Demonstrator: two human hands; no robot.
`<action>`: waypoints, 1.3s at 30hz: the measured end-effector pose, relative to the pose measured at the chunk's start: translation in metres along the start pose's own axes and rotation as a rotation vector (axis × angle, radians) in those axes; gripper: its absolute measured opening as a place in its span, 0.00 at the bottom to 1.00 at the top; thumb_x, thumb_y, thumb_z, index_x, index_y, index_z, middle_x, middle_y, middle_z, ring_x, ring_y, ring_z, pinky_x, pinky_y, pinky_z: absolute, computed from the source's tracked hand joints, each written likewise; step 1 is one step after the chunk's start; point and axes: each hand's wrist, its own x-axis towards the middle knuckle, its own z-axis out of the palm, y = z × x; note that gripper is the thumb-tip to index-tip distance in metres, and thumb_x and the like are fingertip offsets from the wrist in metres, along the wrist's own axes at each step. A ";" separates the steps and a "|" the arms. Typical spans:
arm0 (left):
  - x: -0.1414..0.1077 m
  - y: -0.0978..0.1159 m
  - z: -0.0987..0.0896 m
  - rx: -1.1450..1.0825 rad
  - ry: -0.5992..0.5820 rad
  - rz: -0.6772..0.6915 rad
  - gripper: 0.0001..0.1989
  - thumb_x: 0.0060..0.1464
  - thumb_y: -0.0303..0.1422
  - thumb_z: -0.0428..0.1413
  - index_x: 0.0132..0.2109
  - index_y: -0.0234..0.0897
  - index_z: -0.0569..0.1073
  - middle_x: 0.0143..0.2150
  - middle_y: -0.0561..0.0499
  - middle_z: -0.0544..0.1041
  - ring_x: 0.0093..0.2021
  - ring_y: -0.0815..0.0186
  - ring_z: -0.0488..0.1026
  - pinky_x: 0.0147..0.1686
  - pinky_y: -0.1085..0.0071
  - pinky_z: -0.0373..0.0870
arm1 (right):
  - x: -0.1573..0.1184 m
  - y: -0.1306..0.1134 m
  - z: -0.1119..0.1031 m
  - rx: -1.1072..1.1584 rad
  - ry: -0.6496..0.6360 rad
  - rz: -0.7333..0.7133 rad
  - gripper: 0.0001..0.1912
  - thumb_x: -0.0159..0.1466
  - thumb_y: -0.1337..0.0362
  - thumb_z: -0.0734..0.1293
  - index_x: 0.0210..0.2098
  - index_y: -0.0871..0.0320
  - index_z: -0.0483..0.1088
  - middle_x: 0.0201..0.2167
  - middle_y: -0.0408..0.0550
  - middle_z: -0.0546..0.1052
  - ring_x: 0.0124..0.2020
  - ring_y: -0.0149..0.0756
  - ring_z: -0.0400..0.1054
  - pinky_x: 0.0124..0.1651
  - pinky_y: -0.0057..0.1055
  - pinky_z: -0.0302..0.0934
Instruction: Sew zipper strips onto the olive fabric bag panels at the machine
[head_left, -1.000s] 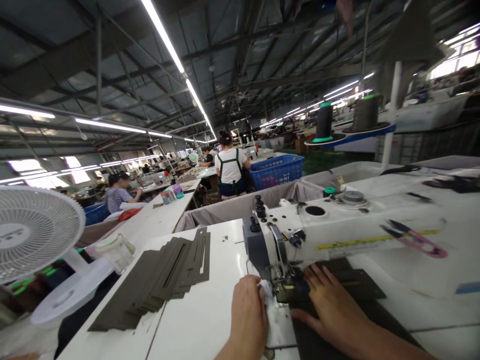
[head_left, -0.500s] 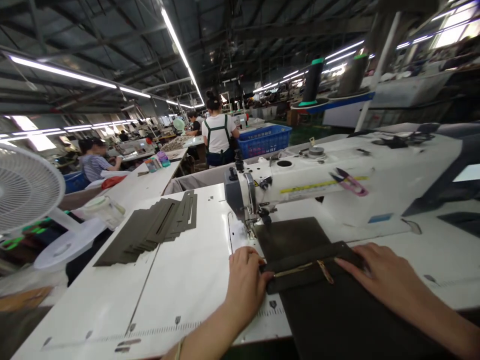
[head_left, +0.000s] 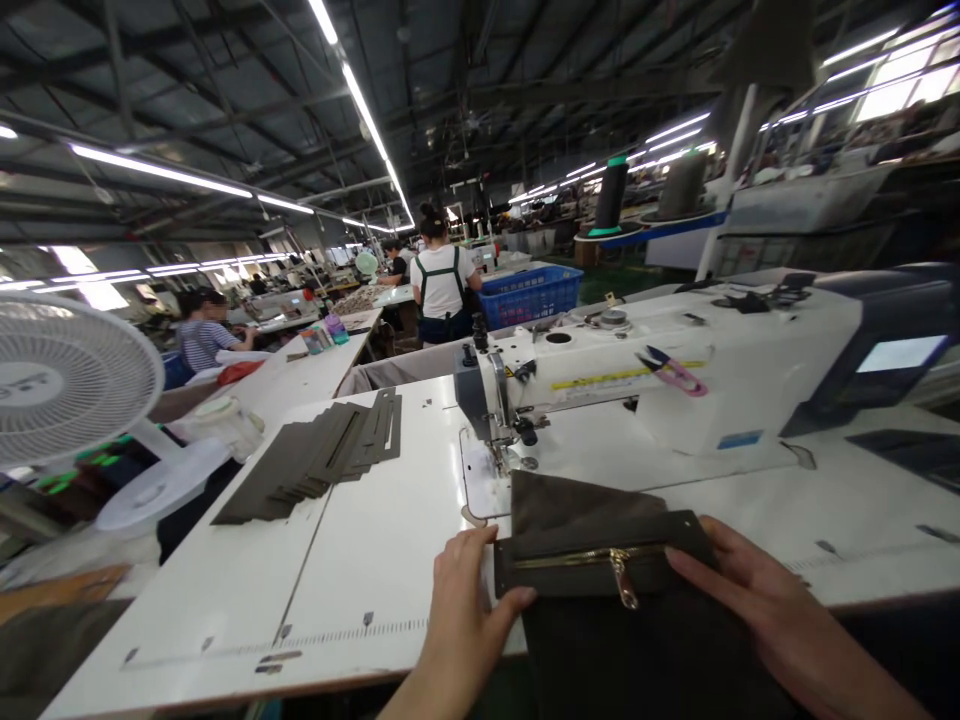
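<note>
A dark olive fabric piece (head_left: 577,510) with a brass zipper (head_left: 592,557) lies at the table's front edge, its lower part hanging over. The gold zipper pull (head_left: 622,580) dangles near the zipper's right end. My left hand (head_left: 469,600) pinches the panel's left end between thumb and fingers. At the right end, my right hand (head_left: 739,575) grips the panel with its thumb on top. Behind the fabric stands a white sewing machine (head_left: 600,370); its needle and presser foot (head_left: 504,455) are just beyond the fabric, apart from it.
Stacked olive fabric pieces (head_left: 315,455) lie on the left of the white table (head_left: 375,540). A white fan (head_left: 67,380) stands at far left. Pink-handled thread snips (head_left: 675,372) rest on the machine arm. Beyond are a blue basket (head_left: 529,295) and a co-worker (head_left: 439,280).
Both hands have drawn the fabric toward me, away from the presser foot, and tilted it so the zipper faces up more. The view has shifted slightly.
</note>
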 end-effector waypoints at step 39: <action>-0.041 0.034 0.003 0.199 0.256 0.059 0.07 0.53 0.21 0.48 0.32 0.37 0.66 0.30 0.52 0.69 0.31 0.64 0.66 0.34 0.66 0.58 | -0.031 0.015 0.077 -0.427 0.216 -0.147 0.21 0.47 0.45 0.67 0.32 0.53 0.73 0.36 0.45 0.78 0.41 0.45 0.72 0.41 0.28 0.68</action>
